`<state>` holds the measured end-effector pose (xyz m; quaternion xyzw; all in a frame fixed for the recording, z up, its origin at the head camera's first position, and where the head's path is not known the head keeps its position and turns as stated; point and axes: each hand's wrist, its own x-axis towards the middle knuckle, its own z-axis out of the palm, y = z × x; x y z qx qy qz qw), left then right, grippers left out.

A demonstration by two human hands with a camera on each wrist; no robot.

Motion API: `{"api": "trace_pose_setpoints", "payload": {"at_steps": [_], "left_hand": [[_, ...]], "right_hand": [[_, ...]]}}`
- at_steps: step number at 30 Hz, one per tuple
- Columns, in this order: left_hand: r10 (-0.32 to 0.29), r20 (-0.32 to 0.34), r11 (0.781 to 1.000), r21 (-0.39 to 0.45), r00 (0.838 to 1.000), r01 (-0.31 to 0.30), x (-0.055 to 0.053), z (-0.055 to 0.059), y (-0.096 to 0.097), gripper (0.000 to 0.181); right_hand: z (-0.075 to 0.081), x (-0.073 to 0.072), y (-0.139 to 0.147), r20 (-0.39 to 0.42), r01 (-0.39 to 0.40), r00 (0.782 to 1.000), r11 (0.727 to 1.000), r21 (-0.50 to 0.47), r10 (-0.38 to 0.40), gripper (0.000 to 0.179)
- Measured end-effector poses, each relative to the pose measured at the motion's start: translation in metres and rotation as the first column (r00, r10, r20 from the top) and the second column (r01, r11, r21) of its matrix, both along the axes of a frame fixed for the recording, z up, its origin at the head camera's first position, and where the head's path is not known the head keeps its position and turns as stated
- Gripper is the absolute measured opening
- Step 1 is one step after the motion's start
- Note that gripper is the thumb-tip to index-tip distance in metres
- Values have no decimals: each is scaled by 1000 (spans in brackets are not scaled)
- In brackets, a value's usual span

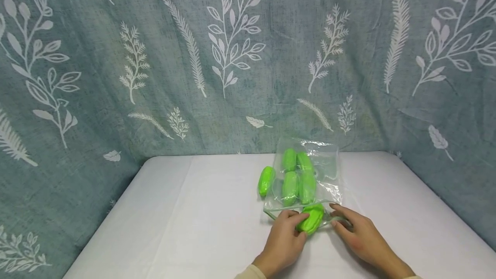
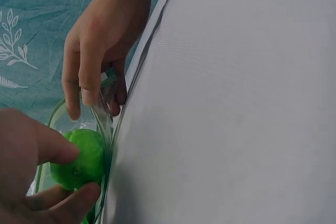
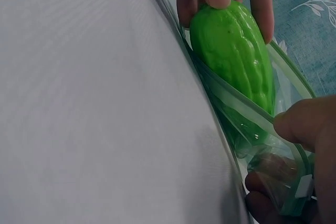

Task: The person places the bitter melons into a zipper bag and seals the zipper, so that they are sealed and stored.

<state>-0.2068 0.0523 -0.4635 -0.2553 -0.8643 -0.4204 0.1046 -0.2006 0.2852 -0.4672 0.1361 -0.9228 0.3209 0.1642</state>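
Observation:
At the near mouth of a clear zip bag (image 1: 329, 165), my left hand (image 1: 284, 238) grips a glossy green furrowed toy vegetable (image 1: 313, 218) between thumb and fingers. In the right wrist view the vegetable (image 3: 231, 51) is tilted, its lower end inside the opening. My right hand (image 1: 360, 234) pinches the bag's edge on the right, near the white slider (image 3: 303, 186) on the green zip strip (image 3: 236, 95). The bag's mouth gapes between my hands. Several smooth green vegetables (image 1: 290, 187) lie farther inside the bag.
Another green vegetable (image 1: 266, 181) lies on the white table (image 1: 201, 214), just left of the bag. Behind the table's far edge hangs a blue-green curtain (image 1: 162, 81) with white leaf prints, which also runs along both sides.

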Motion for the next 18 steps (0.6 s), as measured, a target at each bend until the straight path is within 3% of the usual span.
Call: {"api": "trace_pose_setpoints", "payload": {"at_steps": [8,11,14,18], "left_hand": [[5,-107,987,-162,994,-23,6,3,-1,49],[7,-193,969,-241,981,-54,9,5,-4,48],[-8,-324,938,-330,946,-105,12,9,-8,41],[-64,-489,904,-397,870,-157,14,11,-13,34]], "right_hand": [[-1,-1,-1,-12,5,1000,1000,11,-5,47],[-2,-1,-1,-27,6,1000,1000,16,-5,46],[-1,-1,-2,-31,4,1000,1000,14,-4,46],[-1,0,-1,-18,6,1000,1000,3,-6,45]]}}
